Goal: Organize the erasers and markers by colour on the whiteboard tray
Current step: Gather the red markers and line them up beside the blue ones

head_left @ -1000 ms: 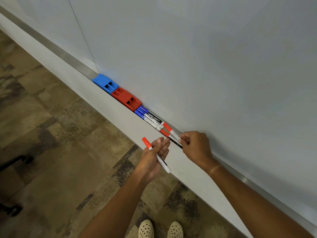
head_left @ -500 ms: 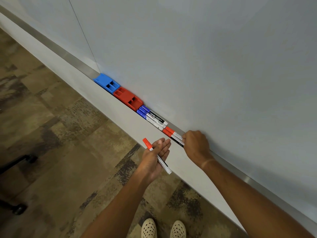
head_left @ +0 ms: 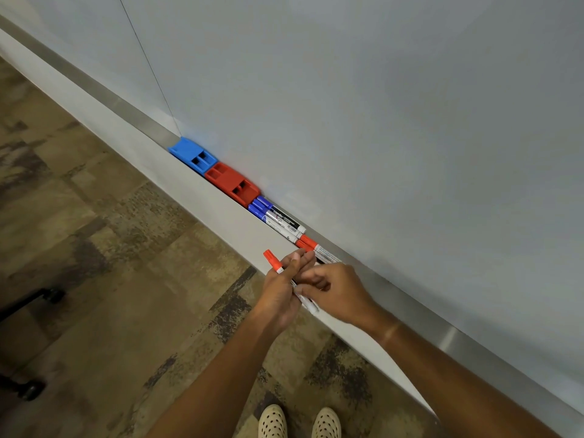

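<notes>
Along the whiteboard tray (head_left: 221,213) lie a blue eraser (head_left: 192,153), a red eraser (head_left: 232,182), three blue-capped markers (head_left: 278,218) and two red-capped markers (head_left: 311,245) in a row. My left hand (head_left: 284,287) holds a red-capped marker (head_left: 272,260) in front of the tray, cap pointing up and left. My right hand (head_left: 335,289) has its fingertips pinched on the lower barrel of that same marker. Its middle is hidden by my fingers.
The whiteboard (head_left: 379,121) rises behind the tray. Patterned carpet (head_left: 110,279) covers the floor, with black chair casters (head_left: 30,388) at the left edge. My two shoes (head_left: 298,422) stand at the bottom.
My right hand left the red-capped markers on the tray and came down and left onto the marker in my left hand. The left hand has barely moved.
</notes>
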Tool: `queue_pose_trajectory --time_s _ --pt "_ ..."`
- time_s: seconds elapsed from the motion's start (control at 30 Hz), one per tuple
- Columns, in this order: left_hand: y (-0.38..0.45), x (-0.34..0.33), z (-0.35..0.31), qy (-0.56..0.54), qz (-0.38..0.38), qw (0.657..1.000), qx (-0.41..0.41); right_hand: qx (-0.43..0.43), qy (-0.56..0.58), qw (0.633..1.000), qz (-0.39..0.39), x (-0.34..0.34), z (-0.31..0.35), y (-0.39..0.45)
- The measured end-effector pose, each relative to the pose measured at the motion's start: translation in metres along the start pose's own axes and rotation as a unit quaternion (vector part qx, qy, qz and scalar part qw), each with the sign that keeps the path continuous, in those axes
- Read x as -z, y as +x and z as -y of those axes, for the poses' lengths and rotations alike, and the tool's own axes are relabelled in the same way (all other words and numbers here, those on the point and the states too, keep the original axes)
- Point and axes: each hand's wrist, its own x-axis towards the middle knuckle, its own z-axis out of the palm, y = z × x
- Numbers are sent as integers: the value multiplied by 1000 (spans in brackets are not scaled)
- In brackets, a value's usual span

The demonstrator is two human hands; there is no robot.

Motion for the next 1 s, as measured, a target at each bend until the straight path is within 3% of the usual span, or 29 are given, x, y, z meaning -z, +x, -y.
queue_pose_trajectory --time_s 0.2,0.27,0.3,0.37,0.43,0.53,0.67,1.0 --pt "-1 -1 3 76 2 996 -48 19 0 999 -32 -1 -4 -2" --pt "-5 5 3 211 16 971 -113 32 -37 996 -79 5 -5 2" --pt "-6 10 5 310 18 937 -160 29 -74 991 -110 8 -6 4" --pt "-5 23 8 508 -2 824 -250 7 -173 972 -158 17 -7 9" --pt "-2 33 9 620 -11 718 -317 -14 -282 944 -168 23 -9 15" --pt "-2 34 10 682 -11 650 -335 -46 -369 916 -150 27 -8 22" --pt "-4 36 10 707 -13 638 -305 -74 -418 897 -121 22 -6 28" --pt "-7 42 7 701 -3 647 -301 -97 -459 879 -88 14 -7 32"
